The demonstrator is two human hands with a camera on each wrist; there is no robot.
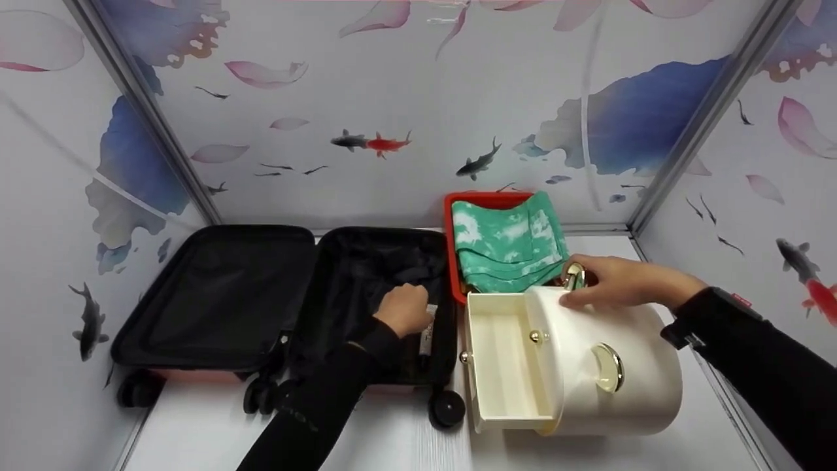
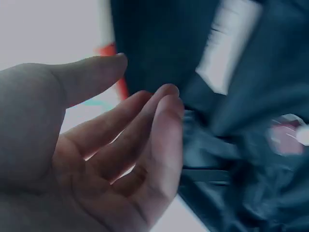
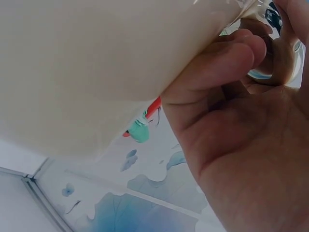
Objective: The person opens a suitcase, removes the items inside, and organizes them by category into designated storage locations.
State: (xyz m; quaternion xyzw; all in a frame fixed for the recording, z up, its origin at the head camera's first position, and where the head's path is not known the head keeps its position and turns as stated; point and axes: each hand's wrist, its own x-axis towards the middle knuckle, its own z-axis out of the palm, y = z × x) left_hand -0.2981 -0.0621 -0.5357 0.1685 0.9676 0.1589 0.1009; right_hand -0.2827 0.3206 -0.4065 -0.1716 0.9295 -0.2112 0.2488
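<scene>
My left hand (image 1: 404,309) is over the right half of an open black-lined suitcase (image 1: 340,294). In the left wrist view its fingers (image 2: 161,130) are loosely bent and hold nothing, with the thumb apart from them. A white label (image 1: 428,330) shows on the dark lining beside this hand. My right hand (image 1: 611,281) grips a shiny gold handle (image 1: 575,276) at the far side of a cream rounded drawer box (image 1: 614,405). The thumb lies on the box's surface. One drawer (image 1: 503,360) of the box is pulled out to the left, with nothing in it.
A red basket (image 1: 450,242) holding folded green-and-white cloth (image 1: 510,245) stands behind the box. The suitcase's other half (image 1: 222,294) lies flat at the left. Suitcase wheels (image 1: 446,409) stick out toward me. Printed panels (image 1: 418,85) enclose the white table (image 1: 392,432).
</scene>
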